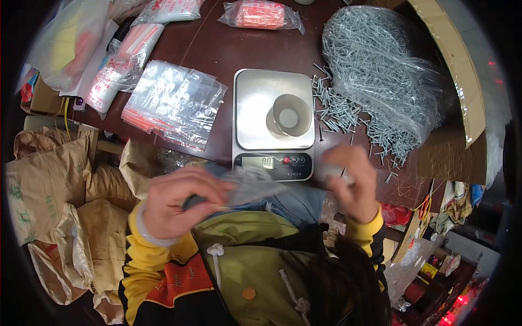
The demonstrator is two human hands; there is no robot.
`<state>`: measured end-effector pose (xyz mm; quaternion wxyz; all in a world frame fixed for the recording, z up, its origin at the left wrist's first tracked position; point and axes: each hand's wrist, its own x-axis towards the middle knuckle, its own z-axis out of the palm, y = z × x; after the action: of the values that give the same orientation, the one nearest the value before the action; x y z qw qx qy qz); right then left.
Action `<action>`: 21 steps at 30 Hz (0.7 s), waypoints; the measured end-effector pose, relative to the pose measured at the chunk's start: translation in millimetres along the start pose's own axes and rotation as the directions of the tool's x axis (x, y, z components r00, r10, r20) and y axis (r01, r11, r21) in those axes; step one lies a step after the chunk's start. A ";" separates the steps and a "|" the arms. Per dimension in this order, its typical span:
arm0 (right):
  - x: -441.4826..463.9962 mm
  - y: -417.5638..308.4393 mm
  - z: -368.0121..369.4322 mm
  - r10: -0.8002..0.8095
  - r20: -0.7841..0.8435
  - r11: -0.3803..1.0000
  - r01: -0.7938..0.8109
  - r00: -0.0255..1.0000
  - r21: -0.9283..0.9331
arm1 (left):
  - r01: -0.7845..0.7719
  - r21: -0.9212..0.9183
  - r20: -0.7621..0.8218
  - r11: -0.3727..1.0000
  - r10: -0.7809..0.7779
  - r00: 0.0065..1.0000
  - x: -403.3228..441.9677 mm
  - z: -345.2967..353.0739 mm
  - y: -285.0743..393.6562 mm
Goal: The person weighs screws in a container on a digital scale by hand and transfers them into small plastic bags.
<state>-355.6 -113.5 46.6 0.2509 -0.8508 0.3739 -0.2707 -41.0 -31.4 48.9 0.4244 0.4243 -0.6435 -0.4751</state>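
Close to the front of the scale, my left hand (182,201) is closed on the edge of a clear plastic bag (253,186). A small dark thing shows within that hand's curled fingers; its kind is unclear. Right of the scale's display, my right hand (356,182) is blurred, its fingers curled round a pale, roundish thing (333,173) that I cannot make out. A digital scale (247,117) reading 0.0 lies flat between and beyond my hands. On its steel plate stands a round, open cup (273,124). Loose screws (340,111) are scattered to its right.
A large clear bag of screws (375,65) lies at the right beside a cardboard box (462,65). Flat zip bags (171,100) are stacked at left, near wrapped bag bundles (111,81). Another bundle (261,15) lies behind the scale. Brown paper sacks (51,190) stand lower left.
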 end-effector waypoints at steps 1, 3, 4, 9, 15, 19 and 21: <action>-4.9 17.9 -4.7 0.109 -0.108 0.988 -0.120 0.988 -0.101 | 0.030 -0.021 -0.025 0.999 -0.030 0.999 -8.9 -10.8 -1.3; -30.3 80.9 -19.7 0.218 -0.326 0.854 -0.342 0.920 -0.393 | 0.088 0.000 -0.083 0.996 -0.088 0.993 -28.8 -33.2 -0.8; -43.8 106.9 -30.0 0.308 -0.375 0.758 -0.464 0.874 -0.459 | 0.119 0.039 -0.118 0.992 -0.114 0.987 -37.6 -43.0 0.0; -45.7 157.5 -22.8 0.320 -0.514 0.579 -0.594 0.796 -0.559 | 0.426 0.277 -0.360 0.861 -0.318 0.877 -61.9 -66.0 -21.6; -18.0 139.9 15.3 0.158 -0.503 0.625 -0.480 0.850 -0.615 | 0.496 0.573 -0.327 0.653 -0.372 0.868 -72.5 -65.8 -80.9; -1.6 141.8 23.5 0.157 -0.426 0.848 -0.343 0.891 -0.404 | 0.443 0.508 -0.306 0.739 -0.326 0.895 -59.0 -46.5 -77.3; 7.3 135.2 19.3 0.188 -0.383 0.897 -0.317 0.904 -0.308 | 0.387 0.475 -0.293 0.790 -0.272 0.916 -57.1 -42.4 -80.2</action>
<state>-406.5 -195.3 -50.6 0.0539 -0.7651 0.5641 -0.3057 26.7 -2.9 -29.2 0.2679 0.6773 -0.6154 -0.3013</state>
